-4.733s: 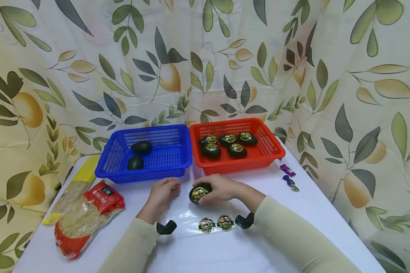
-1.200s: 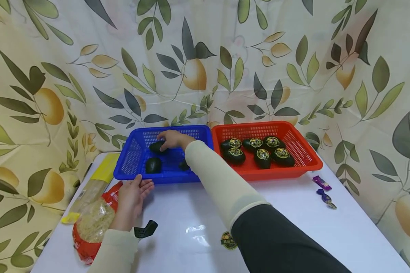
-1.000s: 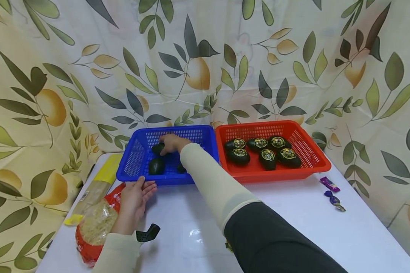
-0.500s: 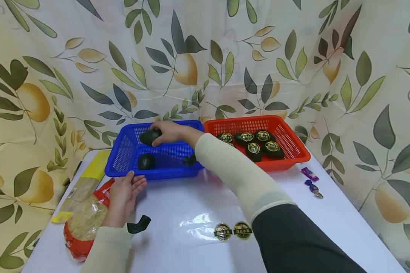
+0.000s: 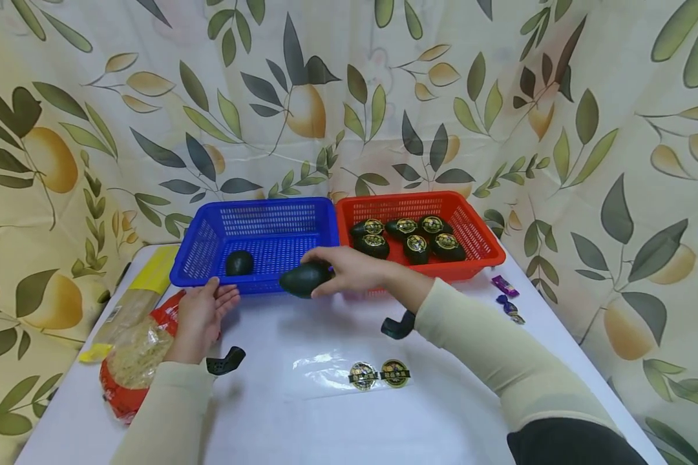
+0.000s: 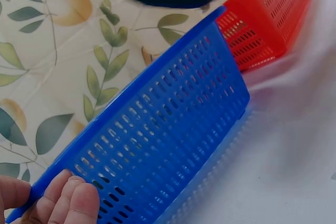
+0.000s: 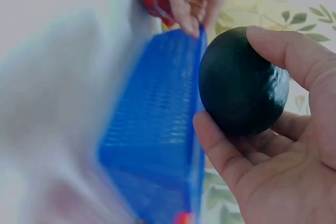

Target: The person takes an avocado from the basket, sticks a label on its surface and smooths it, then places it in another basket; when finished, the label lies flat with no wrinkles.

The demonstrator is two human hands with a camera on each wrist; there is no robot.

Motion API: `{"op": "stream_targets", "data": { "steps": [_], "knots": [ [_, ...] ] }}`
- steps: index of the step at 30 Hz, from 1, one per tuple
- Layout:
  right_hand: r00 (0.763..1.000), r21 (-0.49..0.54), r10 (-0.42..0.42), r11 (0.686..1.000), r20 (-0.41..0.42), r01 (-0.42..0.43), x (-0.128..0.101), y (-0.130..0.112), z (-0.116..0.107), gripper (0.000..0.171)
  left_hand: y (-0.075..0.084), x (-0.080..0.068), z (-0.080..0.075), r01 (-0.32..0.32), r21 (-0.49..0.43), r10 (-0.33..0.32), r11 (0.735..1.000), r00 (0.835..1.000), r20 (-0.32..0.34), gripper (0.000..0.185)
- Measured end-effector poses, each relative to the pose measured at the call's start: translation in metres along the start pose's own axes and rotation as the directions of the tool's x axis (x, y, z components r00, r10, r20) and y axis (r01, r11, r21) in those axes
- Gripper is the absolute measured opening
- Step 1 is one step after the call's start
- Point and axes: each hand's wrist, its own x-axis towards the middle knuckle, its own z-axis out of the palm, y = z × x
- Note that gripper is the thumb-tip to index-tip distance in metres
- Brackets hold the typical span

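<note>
A dark green avocado without a sticker is held by my right hand, in front of the blue basket's near rim. The right wrist view shows thumb and fingers curled round the avocado. My left hand pinches the near left rim of the blue basket, thumb over the rim and fingers against the outer wall. One avocado lies inside that basket. Several avocados with gold and black stickers lie in the red basket.
A clear sheet with two round stickers lies on the white table. At left are a red bag of dried food and a yellow-topped packet. Two wrapped candies lie at right.
My right hand has lifted an avocado out of the blue basket and carried it right and toward me. Earlier it had a stickered avocado; the red basket has gained one. My left hand moved to the blue rim.
</note>
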Motion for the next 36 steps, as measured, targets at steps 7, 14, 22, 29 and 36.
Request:
{"op": "stream_targets", "data": {
  "steps": [7, 14, 22, 29, 36],
  "knots": [
    [0.996, 0.071, 0.072, 0.995, -0.053, -0.068, -0.028, 0.03, 0.046, 0.061, 0.002, -0.002, 0.0, 0.029, -0.007, -0.029, 1.0, 1.0, -0.001, 0.026],
    [0.971, 0.078, 0.145, 0.988, -0.188, -0.133, -0.012, 0.061, 0.079, 0.066, 0.004, -0.002, 0.0, 0.019, -0.02, -0.019, 1.0, 1.0, -0.005, 0.026],
    [0.926, 0.048, 0.191, 0.981, -0.327, -0.186, -0.005, 0.075, 0.094, 0.067, -0.004, 0.001, 0.003, 0.013, -0.027, -0.014, 1.0, 0.999, -0.039, 0.025],
    [0.909, 0.02, 0.206, 0.977, -0.364, -0.214, -0.014, 0.072, 0.093, 0.075, -0.017, -0.004, 0.009, -0.022, -0.042, 0.021, 0.999, 0.999, -0.025, 0.032],
    [0.924, -0.041, 0.163, 0.981, -0.346, -0.188, -0.056, 0.051, 0.084, 0.061, -0.051, -0.038, 0.025, -0.266, 0.299, 0.226, 0.916, 0.961, 0.163, 0.031]
  ]
}}
